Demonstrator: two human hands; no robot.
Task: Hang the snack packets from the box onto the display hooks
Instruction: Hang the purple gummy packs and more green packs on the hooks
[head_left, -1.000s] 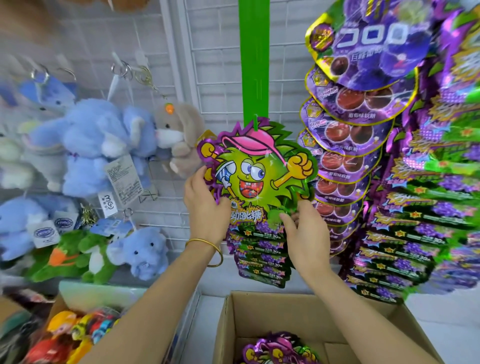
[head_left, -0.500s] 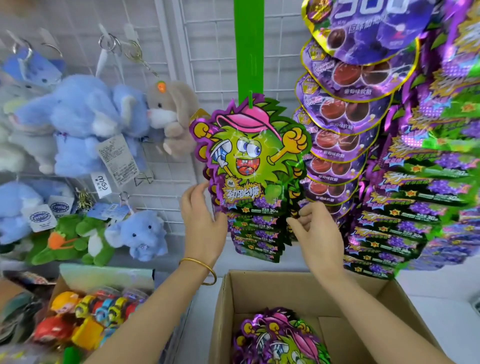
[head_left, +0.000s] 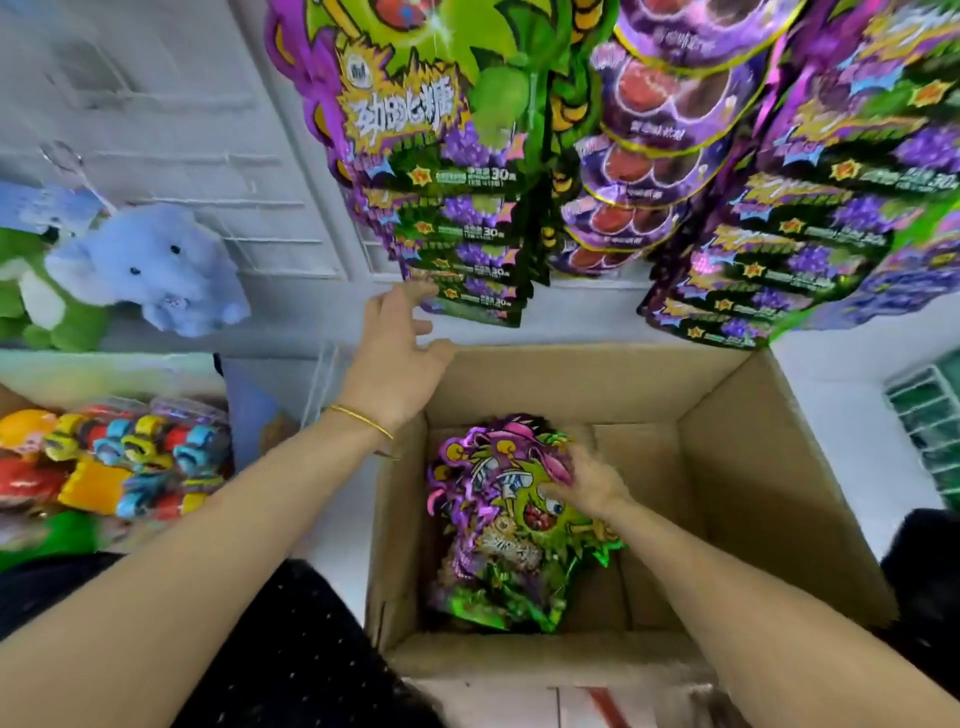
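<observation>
Both hands have left the hung packets (head_left: 447, 218), and the view has dropped from the strip to the box (head_left: 753, 467). The right hand (head_left: 587, 483) is now down inside the box; the left hand (head_left: 395, 358) has lowered to its far left corner.

Task's thing: pile (head_left: 493, 587) of green-and-purple packets on the box floor, toward the left wall. Top packet (head_left: 498, 483): cartoon face up, head end toward the far wall.

Right hand: forearm reaches in over the near rim. Thumb lies on the top packet's face and fingers curl over its upper part, a pinch on that packet. Blurred by motion.

Left hand: holds nothing. Fingers spread and relaxed, palm down, fingertips just beside the bottom edge of the lowest hung packet. Wrist, with bangle (head_left: 363, 418), sits over the box's left rim.

Step in hand, as judged: lifting one packet out. To do it well:
- Take the top one only.
- Grip near the head end, where the hang hole should be, so it comes up the right way round.
- Let the left hand steady the hung stack or take the packet's other side.
- Hooks are out of view above, so line up the hole only after looking up.

Nearby: plush elephant (head_left: 150, 265), toy packs (head_left: 119, 467), gummy bags (head_left: 654, 156).
</observation>
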